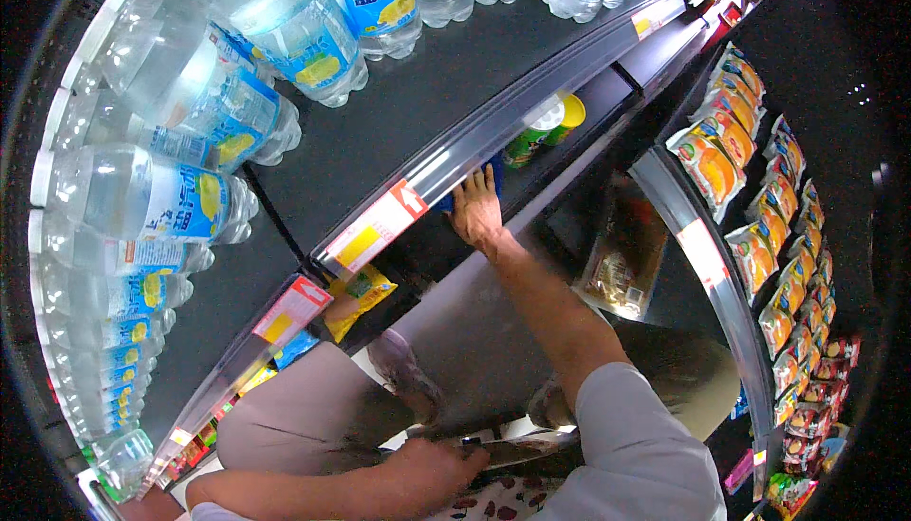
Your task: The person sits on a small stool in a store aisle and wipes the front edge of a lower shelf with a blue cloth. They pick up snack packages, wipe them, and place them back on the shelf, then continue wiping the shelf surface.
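Observation:
My right hand point(478, 209) reaches in under the upper shelf's edge, its fingers laid across a blue package point(496, 171) that is mostly hidden. Whether the fingers grip it cannot be seen. Just past that hand stand a green canister with a white lid point(527, 142) and a yellow canister point(569, 121). Low in front of my body, my left hand point(434, 472) has its fingers closed at the end of a glossy plastic package point(523, 450), which is dim and partly covered by my right arm.
Large clear bottles with blue labels point(188, 201) fill the upper shelf point(398, 108). A price rail point(441, 172) fronts it. Below lies a yellow snack bag point(359, 300). Orange packets point(712, 158) line a shelf on the right; a brown and clear package point(626, 258) lies nearer me.

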A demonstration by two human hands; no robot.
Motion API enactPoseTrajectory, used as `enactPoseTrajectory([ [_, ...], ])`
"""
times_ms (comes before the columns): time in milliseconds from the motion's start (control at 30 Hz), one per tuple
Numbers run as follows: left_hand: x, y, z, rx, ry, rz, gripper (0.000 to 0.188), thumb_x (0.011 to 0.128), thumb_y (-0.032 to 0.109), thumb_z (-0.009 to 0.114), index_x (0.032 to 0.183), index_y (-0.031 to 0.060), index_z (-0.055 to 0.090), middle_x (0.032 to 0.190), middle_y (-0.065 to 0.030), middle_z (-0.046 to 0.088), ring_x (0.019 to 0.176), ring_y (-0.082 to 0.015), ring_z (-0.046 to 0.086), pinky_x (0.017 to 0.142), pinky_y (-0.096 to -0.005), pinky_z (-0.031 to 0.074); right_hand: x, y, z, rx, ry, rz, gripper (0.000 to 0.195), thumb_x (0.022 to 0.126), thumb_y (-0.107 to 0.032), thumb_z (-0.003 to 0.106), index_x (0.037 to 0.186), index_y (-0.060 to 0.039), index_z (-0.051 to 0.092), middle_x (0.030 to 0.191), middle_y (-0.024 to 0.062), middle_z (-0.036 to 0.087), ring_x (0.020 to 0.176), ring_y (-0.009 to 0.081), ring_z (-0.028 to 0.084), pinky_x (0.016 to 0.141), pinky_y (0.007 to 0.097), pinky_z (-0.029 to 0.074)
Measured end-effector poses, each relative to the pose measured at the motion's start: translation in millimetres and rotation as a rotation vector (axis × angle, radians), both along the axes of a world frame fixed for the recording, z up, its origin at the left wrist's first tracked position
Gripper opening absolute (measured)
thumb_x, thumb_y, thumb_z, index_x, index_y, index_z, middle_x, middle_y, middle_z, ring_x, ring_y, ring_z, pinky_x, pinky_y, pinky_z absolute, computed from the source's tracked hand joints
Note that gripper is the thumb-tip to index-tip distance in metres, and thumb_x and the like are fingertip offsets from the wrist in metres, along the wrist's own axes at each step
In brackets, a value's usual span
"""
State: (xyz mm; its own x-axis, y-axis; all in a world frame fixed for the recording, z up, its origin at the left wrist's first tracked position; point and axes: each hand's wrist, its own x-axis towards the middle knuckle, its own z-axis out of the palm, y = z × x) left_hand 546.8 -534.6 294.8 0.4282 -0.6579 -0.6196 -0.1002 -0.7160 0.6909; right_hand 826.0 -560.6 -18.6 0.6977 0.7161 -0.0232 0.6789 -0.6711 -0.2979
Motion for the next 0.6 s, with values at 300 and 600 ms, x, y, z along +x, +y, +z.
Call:
enactPoseTrajectory([
  [300,-0.5,-2.6,5.1,-0.008,-0.108,0.119,0.032,0.104,0.029,0.052,0.117,0.0010,0.059,0.099,-0.0176,0.069,0.087,-0.0325,0.070,0.075,-0.0435,0.057,49.3,85.5,-63.2,0.926,0.643,-0.033,0.046,0.088,-0.033,0.060,0.128,-0.0121,0.059,0.136,0.0154,0.055,0.131,0.0362,0.046,0.111,0.0560,0.031],
  [600,5.9,-2.3,-3.4,0.068,-0.059,0.050,0.041,0.087,0.016,0.057,0.125,-0.0016,0.051,0.088,-0.0232,0.067,0.081,-0.0384,0.070,0.058,-0.0482,0.059,-21.1,107.6,-13.8,0.550,0.092,0.251,0.043,0.084,-0.028,0.066,0.124,-0.0130,0.062,0.137,0.0152,0.056,0.132,0.0349,0.047,0.113,0.0506,0.034],
])
